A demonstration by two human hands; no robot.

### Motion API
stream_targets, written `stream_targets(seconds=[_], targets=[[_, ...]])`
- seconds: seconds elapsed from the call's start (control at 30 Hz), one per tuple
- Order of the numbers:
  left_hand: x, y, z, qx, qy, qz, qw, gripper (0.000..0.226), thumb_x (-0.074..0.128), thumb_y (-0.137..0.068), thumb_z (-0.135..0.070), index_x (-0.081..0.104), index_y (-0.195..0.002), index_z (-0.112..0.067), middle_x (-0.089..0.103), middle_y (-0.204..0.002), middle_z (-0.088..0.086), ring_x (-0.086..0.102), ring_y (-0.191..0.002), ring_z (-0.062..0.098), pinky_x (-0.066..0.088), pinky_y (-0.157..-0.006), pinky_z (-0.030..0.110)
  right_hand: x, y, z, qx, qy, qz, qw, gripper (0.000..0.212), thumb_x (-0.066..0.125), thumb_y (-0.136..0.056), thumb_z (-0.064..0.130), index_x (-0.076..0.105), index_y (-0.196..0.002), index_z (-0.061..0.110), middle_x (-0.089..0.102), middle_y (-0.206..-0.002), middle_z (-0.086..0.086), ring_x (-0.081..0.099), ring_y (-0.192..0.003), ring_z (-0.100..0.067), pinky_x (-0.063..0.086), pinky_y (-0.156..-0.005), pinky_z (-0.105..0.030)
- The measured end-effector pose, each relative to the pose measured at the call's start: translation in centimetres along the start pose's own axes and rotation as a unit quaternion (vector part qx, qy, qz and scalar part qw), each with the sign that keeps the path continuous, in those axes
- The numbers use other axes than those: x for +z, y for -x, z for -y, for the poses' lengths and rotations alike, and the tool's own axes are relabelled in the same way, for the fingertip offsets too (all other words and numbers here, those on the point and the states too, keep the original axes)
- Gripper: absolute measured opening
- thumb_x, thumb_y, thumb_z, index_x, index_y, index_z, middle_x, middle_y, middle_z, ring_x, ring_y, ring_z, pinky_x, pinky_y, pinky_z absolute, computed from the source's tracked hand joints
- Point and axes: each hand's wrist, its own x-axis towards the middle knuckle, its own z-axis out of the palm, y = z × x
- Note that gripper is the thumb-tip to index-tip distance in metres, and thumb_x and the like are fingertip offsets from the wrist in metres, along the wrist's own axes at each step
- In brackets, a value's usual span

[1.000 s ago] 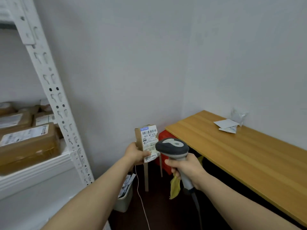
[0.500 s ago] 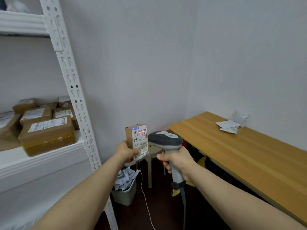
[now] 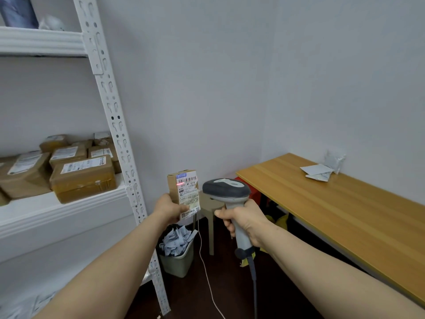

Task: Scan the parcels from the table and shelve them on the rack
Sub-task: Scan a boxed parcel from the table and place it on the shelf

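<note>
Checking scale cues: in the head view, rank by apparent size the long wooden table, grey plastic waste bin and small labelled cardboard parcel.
1. long wooden table
2-3. grey plastic waste bin and small labelled cardboard parcel look alike; the parcel is nearer, so unranked.

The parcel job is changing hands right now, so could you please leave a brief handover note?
Left grip holds a small cardboard parcel upright, shipping label toward the barcode scanner.
Right grip holds the barcode scanner; a red scan line shows on the shipping label.
Done: brown parcels lie on the rack shelf.
Left: confirm the scan, shelve this parcel, then scan and shelve the white packets on the wooden table.
</note>
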Motion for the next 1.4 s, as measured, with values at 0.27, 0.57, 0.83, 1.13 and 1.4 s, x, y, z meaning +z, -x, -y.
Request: stream_targets(seconds=[0.27, 0.57, 0.83, 1.13, 1.4], targets=[[-0.6, 1.6, 0.4, -0.001, 0.011, -0.010, 1.000, 0.043, 0.070, -0.083, -0.001, 0.051, -0.121, -0.002, 0.062, -0.123, 0.016, 0.060, -0.110, 0.035, 0.054, -0.085, 0.046, 0.2, 1.4, 0.3, 0.006, 0.009, 0.011, 1.000, 0.024, 0.074, -0.080, 0.006, 0.058, -0.062, 0.006, 0.053, -0.048, -0.003, 0.044, -0.040, -0.013, 0.041, -0.044, -0.023], [-1.3, 1.7, 0.7, 0.004, 0.003, -0.024, 1.000, 0.041, 0.071, -0.082, -0.002, 0.053, -0.119, -0.001, 0.063, -0.120, 0.016, 0.062, -0.107, 0.034, 0.055, -0.084, 0.046, 0.5, 1.6, 0.6, 0.006, 0.004, 0.019, 1.000, 0.022, 0.073, -0.081, 0.004, 0.058, -0.064, 0.005, 0.051, -0.049, -0.004, 0.043, -0.040, -0.013, 0.038, -0.044, -0.024], [-1.7, 1.2, 1.3, 0.001, 0.004, -0.026, 1.000, 0.037, 0.070, -0.083, -0.002, 0.054, -0.115, -0.005, 0.064, -0.119, 0.015, 0.062, -0.105, 0.033, 0.056, -0.078, 0.042, 0.8, 1.2, 0.5, 0.007, 0.009, 0.036, 0.999, 0.020, 0.072, -0.081, 0.005, 0.058, -0.067, 0.006, 0.051, -0.050, -0.004, 0.042, -0.041, -0.013, 0.038, -0.045, -0.024], [-1.9, 0.9, 2.2, -0.018, 0.018, -0.028, 0.999, 0.032, 0.070, -0.083, -0.003, 0.055, -0.112, -0.005, 0.065, -0.115, 0.013, 0.064, -0.102, 0.031, 0.057, -0.075, 0.040, 1.4, 0.3, -0.4, -0.001, -0.012, 0.071, 0.997, 0.017, 0.075, -0.079, 0.005, 0.061, -0.070, 0.006, 0.056, -0.050, -0.005, 0.045, -0.039, -0.012, 0.040, -0.043, -0.022], [-6.1, 3.0, 6.4, -0.064, 0.153, -0.092, 0.982, 0.027, 0.074, -0.083, -0.015, 0.063, -0.105, -0.003, 0.070, -0.100, 0.019, 0.070, -0.078, 0.026, 0.055, -0.052, 0.029, 6.2, -1.3, -2.8, 0.014, -0.040, 0.119, 0.992, 0.020, 0.077, -0.071, -0.007, 0.061, -0.076, 0.004, 0.058, -0.048, -0.005, 0.046, -0.038, -0.013, 0.041, -0.041, -0.023]])
